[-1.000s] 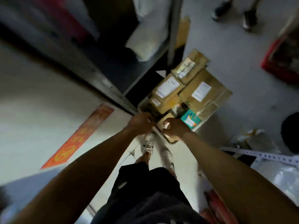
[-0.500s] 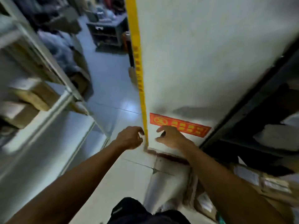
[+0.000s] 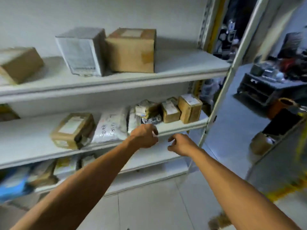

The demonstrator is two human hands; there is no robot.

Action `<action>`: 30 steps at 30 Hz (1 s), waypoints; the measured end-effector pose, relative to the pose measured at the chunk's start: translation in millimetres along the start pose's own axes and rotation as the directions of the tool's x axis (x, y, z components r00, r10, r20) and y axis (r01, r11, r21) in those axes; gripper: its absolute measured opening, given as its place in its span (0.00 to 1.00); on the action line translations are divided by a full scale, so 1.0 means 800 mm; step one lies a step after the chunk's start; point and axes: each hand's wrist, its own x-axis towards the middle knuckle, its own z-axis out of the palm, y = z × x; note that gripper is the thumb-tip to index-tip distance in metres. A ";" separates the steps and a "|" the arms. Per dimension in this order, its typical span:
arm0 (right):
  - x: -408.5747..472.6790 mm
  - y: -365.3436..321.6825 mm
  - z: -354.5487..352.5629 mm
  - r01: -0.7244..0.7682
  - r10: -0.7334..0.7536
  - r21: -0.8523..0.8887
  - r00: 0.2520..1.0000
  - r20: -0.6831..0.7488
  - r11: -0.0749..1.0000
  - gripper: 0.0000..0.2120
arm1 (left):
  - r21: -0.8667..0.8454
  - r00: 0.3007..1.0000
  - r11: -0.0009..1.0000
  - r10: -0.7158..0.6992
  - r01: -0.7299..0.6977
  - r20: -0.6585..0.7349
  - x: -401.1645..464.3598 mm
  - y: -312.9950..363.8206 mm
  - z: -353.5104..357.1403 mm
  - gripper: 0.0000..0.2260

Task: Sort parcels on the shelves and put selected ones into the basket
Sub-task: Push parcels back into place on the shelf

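Observation:
A white shelf unit (image 3: 174, 68) faces me, loaded with parcels. On the top shelf stand a brown box (image 3: 132, 50), a white box (image 3: 81, 50) and a tilted brown box (image 3: 18, 63). The middle shelf carries a taped brown box (image 3: 73, 130), a white bag (image 3: 113, 125) and small brown boxes (image 3: 189, 108). My left hand (image 3: 144, 136) hovers by the middle shelf's front edge, fingers loosely curled, holding nothing. My right hand (image 3: 180, 143) hangs just right of it, also loosely curled and empty. No basket is in view.
The lower shelf holds more parcels (image 3: 44, 171) and a blue packet (image 3: 13, 185). To the right an aisle opens onto a dark rack (image 3: 265, 87), an orange tube (image 3: 282, 105) and another shelf unit with a box (image 3: 262, 143). Grey tiled floor lies below.
My view has swung from the floor boxes, past a wall, up to the white shelves. Both hands let go of the small box on the floor and now hang empty near the middle shelf.

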 end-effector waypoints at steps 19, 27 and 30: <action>0.072 -0.345 -0.324 0.835 -0.579 -0.336 -0.026 -0.815 0.436 0.06 | 0.099 0.517 0.962 0.221 -0.253 -0.827 0.028 0.056 -0.454 0.08; 0.091 -0.401 -0.484 0.658 -0.380 -0.451 -0.260 -0.888 0.603 0.11 | 0.254 0.333 0.895 0.381 -0.366 -0.863 0.066 0.115 -0.517 0.06; 0.109 -0.414 -0.540 0.493 -0.471 -0.407 0.005 -0.882 0.769 0.29 | 0.276 0.298 0.878 0.404 -0.391 -0.865 0.078 0.128 -0.523 0.06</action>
